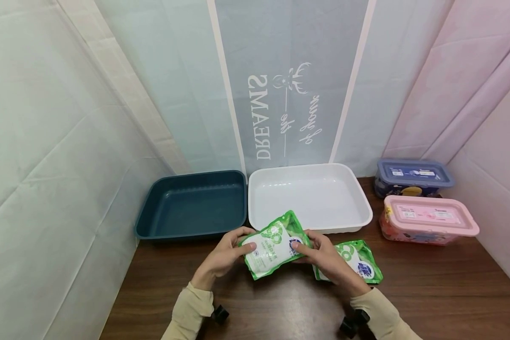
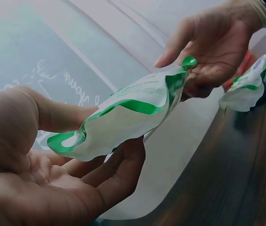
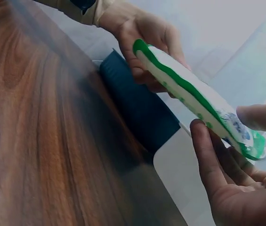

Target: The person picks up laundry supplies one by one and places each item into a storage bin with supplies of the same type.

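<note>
Both hands hold a green and white plastic pouch [image 1: 269, 248] up in front of the white tray, its printed face tilted toward the head camera. My left hand [image 1: 225, 255] grips its left end, thumb on the front and fingers beneath, as the left wrist view shows with the pouch [image 2: 123, 122] seen edge-on. At the other end my right hand [image 1: 325, 257] pinches it between thumb and fingers, also plain in the right wrist view, where the pouch [image 3: 194, 94] slants downward. A second, matching pouch [image 1: 367, 269] lies on the table, partly hidden behind the right hand and forearm.
The white tray [image 1: 306, 189] stands at the back middle, right beside a dark teal tray [image 1: 195, 226]. To the right, a pink lidded box [image 1: 433, 219] sits in front of a blue lidded box [image 1: 412, 174]. Curtains hang behind the brown wooden table [image 1: 446, 293].
</note>
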The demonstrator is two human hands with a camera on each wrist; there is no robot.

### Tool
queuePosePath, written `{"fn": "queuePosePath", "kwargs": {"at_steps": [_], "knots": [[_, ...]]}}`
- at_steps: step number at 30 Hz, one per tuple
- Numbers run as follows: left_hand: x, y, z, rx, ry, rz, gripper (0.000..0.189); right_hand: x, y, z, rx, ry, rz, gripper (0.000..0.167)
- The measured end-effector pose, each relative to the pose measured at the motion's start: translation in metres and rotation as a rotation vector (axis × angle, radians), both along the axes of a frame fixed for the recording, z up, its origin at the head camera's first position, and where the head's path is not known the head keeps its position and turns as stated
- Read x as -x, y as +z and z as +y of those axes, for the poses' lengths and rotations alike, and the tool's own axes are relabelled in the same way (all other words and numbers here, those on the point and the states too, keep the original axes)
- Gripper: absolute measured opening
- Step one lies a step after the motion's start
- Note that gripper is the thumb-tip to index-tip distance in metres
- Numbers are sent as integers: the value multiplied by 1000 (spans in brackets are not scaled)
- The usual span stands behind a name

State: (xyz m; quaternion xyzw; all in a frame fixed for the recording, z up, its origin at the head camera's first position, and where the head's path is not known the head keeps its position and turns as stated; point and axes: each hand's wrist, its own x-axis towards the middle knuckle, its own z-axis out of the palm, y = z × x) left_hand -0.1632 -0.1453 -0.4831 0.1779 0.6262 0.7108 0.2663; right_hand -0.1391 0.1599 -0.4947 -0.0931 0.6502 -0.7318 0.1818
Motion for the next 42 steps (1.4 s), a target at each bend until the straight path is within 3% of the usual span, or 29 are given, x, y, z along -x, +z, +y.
{"fn": "queuePosePath", "kwargs": {"at_steps": [6,13,30,42], "knots": [[-3,2,6,-20,24,-51,47,-3,-4,-7,98,-37,-46,65],[-8,5,12,-58,18,-55,63,-4,-6,-12,157,-38,-93,59],[-18,2,35,-122,96,-55,72,-10,2,-14,130,32,-56,68],[-21,3,39,-99,80,-51,72,-9,4,-10,71,9,-62,66]]}}
